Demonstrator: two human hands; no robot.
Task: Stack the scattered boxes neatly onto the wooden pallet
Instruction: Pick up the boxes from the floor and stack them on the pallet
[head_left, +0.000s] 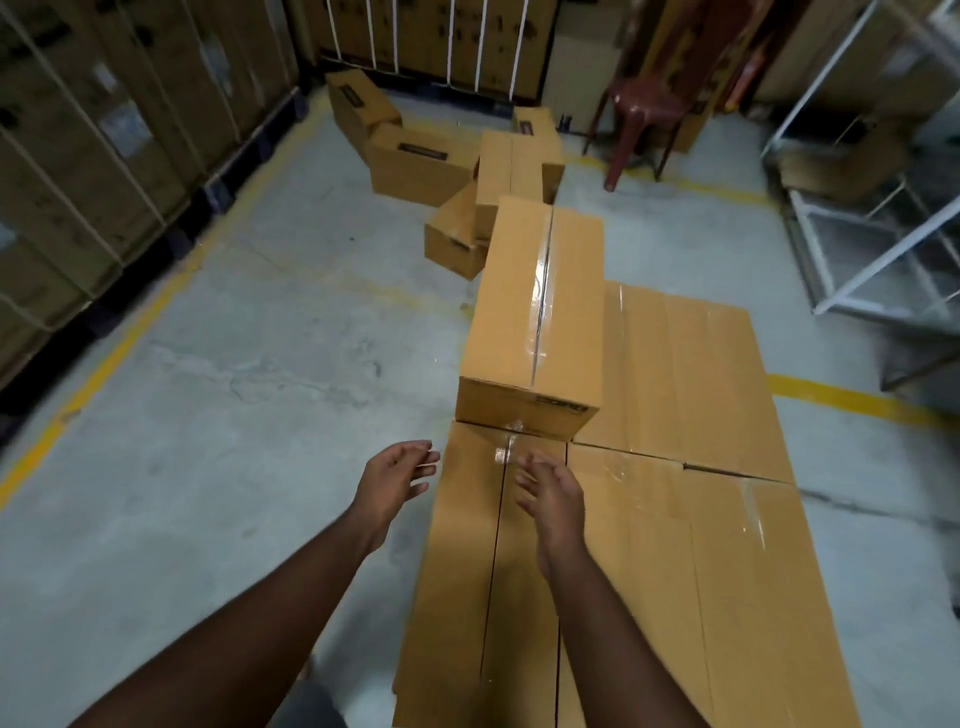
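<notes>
Little writing can be read: the upper box (535, 322), lying lengthwise at centre frame on a flat layer of taped boxes (675, 519), carries a dark printed mark on its near end face, too blurred to make out. Dark rectangular labels show on the scattered boxes (421, 166) heaped on the floor in the upper middle, also illegible, and pale stickers on the roped cartons (104, 130) along the upper left cannot be read either. The pallet itself is hidden under the layer of boxes. Both hands hover free, holding nothing: the left hand (397, 480) is over the floor just left of the layer's edge, fingers loosely spread, and the right hand (553, 491) is above the layer's near boxes, fingers relaxed and pointing toward the upper box, not touching it. The two are apart. A dark red plastic chair (649, 109) stands at upper right of centre, a white metal rack (883, 208) fills the right edge, and yellow floor lines (841, 397) cross the grey concrete.
</notes>
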